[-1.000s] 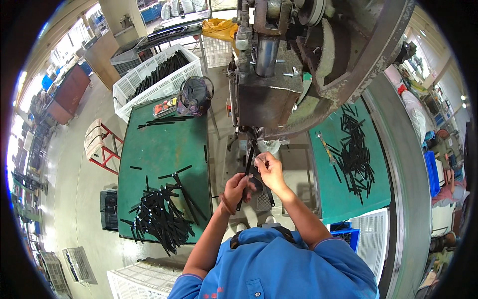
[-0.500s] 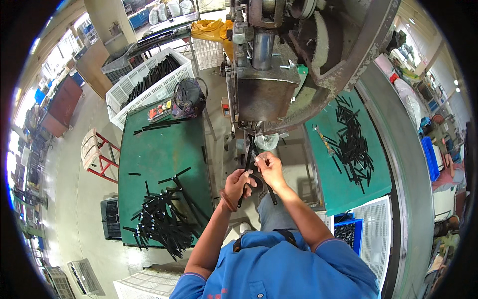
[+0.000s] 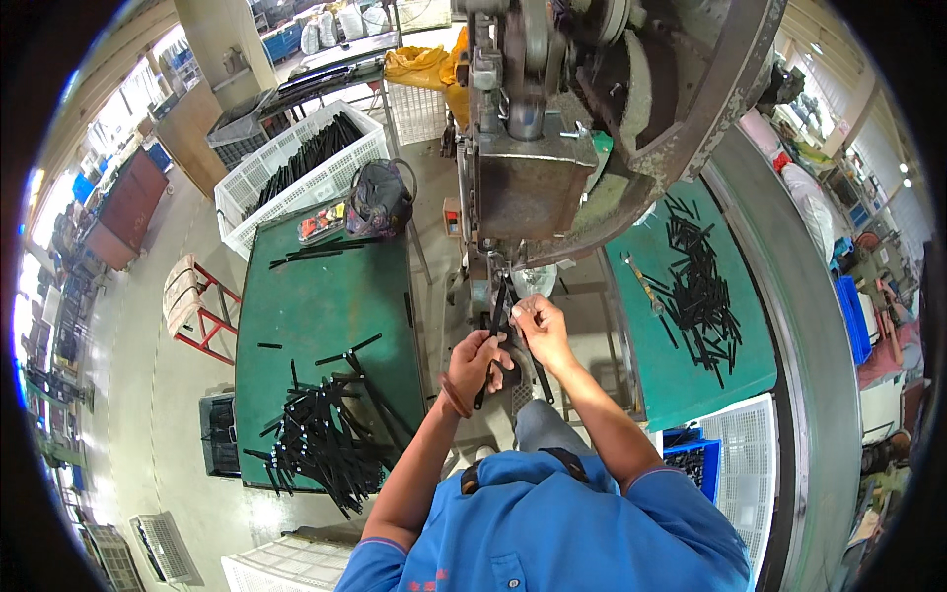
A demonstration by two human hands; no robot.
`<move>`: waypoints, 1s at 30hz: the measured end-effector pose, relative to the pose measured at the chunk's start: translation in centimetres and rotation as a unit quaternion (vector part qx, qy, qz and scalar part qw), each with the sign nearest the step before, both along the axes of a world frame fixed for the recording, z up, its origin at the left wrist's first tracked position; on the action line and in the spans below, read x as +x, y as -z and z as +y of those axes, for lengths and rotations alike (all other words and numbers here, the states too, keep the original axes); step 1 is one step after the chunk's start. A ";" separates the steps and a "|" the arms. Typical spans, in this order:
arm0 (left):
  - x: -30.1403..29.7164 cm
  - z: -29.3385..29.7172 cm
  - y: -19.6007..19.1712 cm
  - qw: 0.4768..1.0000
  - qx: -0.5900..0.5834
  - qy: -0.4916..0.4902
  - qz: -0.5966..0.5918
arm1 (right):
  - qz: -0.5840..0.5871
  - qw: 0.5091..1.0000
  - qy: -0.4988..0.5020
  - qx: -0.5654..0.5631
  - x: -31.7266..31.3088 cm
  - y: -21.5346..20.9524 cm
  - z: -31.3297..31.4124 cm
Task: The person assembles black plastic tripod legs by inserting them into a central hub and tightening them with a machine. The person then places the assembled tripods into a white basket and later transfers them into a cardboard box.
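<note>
Two narrow black bars come together under the head of a large grey press machine (image 3: 535, 197) and spread apart toward me. My left hand (image 3: 473, 362) is closed on the left black bar (image 3: 497, 312), its thumb on top and some fingers curled loosely. Slightly higher, my right hand (image 3: 542, 328) pinches the right black bar (image 3: 542, 377), whose lower end sticks out below the fingers. The bars' upper ends lie at the press tooling (image 3: 500, 259); exactly how they sit there is too small to tell.
A heap of black bars (image 3: 321, 439) covers the near part of the left green table (image 3: 326, 291). On the right table lie short black pieces (image 3: 698, 286) and a wrench (image 3: 642, 283). White crates (image 3: 370, 133) hold more parts. A bag (image 3: 381, 197) sits at the left table's far end.
The press's upper mechanism and shaft look lower than before. Both hands keep hold of the bars, shifting only slightly. The whole view has moved a little.
</note>
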State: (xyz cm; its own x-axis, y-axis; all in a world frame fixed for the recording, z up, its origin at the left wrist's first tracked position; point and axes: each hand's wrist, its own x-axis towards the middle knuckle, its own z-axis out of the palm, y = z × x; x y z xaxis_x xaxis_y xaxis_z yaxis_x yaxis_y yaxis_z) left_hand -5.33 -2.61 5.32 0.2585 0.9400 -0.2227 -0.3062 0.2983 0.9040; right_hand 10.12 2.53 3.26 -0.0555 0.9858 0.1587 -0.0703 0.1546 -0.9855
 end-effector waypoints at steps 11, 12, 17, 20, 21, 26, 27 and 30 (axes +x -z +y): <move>3.6 1.8 2.3 0.985 0.022 -0.168 -0.035 | -0.032 0.993 -0.104 0.049 1.7 2.0 -6.4; 3.9 1.7 2.6 0.984 0.009 -0.177 -0.033 | -0.059 0.992 -0.103 0.036 2.0 2.0 -6.6; 4.2 1.2 2.9 0.982 -0.027 -0.185 -0.012 | -0.127 0.985 -0.109 0.053 3.1 0.8 -6.4; 5.4 1.4 3.3 0.978 -0.062 -0.201 -0.012 | -0.103 0.991 -0.049 0.066 3.9 1.7 -5.1; 5.7 1.4 3.3 0.974 -0.085 -0.208 -0.016 | -0.097 0.987 -0.006 0.128 4.3 1.8 -3.8; 5.9 0.9 2.2 0.973 -0.044 -0.227 0.001 | 0.000 0.999 0.033 -0.017 4.4 -1.4 1.4; 5.7 1.3 2.3 0.974 -0.045 -0.223 -0.004 | 0.006 1.000 0.022 -0.018 3.9 -1.3 2.2; 5.7 2.1 1.9 0.976 -0.045 -0.215 -0.006 | -0.020 0.999 -0.028 -0.018 2.5 -1.3 4.7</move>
